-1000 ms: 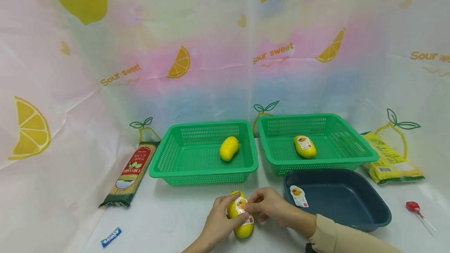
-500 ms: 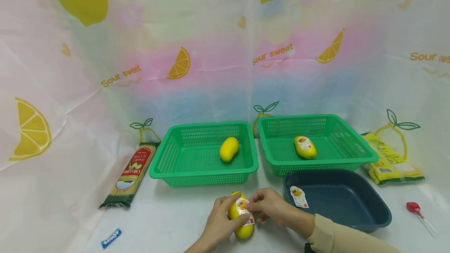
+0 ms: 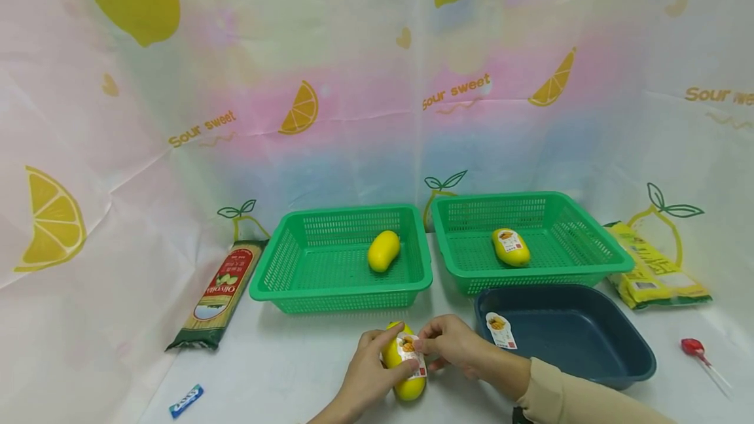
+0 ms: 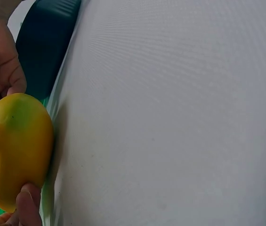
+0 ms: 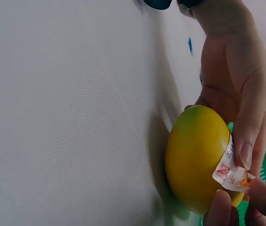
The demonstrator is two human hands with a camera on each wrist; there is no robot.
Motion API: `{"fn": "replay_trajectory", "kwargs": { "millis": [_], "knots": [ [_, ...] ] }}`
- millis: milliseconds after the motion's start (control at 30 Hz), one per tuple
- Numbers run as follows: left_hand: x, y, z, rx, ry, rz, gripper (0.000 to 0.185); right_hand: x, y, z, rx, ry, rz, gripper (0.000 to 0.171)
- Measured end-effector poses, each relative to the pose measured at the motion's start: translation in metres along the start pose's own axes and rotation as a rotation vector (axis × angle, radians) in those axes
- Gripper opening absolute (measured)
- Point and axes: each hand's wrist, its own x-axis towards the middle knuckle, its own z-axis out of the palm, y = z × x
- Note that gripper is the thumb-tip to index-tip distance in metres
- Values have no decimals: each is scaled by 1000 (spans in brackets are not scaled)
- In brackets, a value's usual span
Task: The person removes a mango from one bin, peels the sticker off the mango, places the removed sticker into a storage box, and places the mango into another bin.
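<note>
Low on the table in the head view lies a yellow mango (image 3: 405,381). My left hand (image 3: 377,362) grips it from the left, and in the left wrist view the mango (image 4: 17,150) sits against that thumb. My right hand (image 3: 425,345) pinches the edge of a white and red sticker (image 3: 411,352), which is partly peeled off the fruit. The right wrist view shows the sticker (image 5: 229,172) curling away from the mango (image 5: 196,157), held between my right fingertips (image 5: 222,212).
Two green baskets stand behind: the left basket (image 3: 277,267) holds a bare mango (image 3: 383,249), the right basket (image 3: 595,234) a stickered mango (image 3: 510,245). A dark blue basin (image 3: 589,345) with a sticker (image 3: 501,330) on its wall sits right. Pasta packet (image 3: 220,290), gum (image 3: 185,399), lollipop (image 3: 695,349), yellow bag (image 3: 654,267).
The sticker's upper edge has lifted further off the mango under my right fingers. Both hands and the mango have stayed almost in place.
</note>
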Motion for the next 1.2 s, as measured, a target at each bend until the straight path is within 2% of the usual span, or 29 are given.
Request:
{"fn": "replay_trajectory", "kwargs": {
  "millis": [433, 533, 667, 767, 867, 1200],
  "knots": [
    [3, -7, -1, 21, -9, 30, 68, -12, -7, -7, 17, -71, -57, 10],
    [0, -9, -3, 17, -48, 51, 72, -14, -8, -7, 21, -81, -63, 12],
    [-4, -9, -5, 18, -133, 67, 91, -15, -9, -7, 14, -65, -57, 17],
    [-6, -9, -5, 40, -165, 91, 99, -14, -8, -7, 9, -57, -48, 21],
    [-5, -8, -6, 62, -161, 116, 99, -13, -8, -8, 10, -53, -39, 21],
    [-5, -6, -4, 46, -149, 125, 99, -16, -7, -9, 21, -63, -38, 17]
  ]
}}
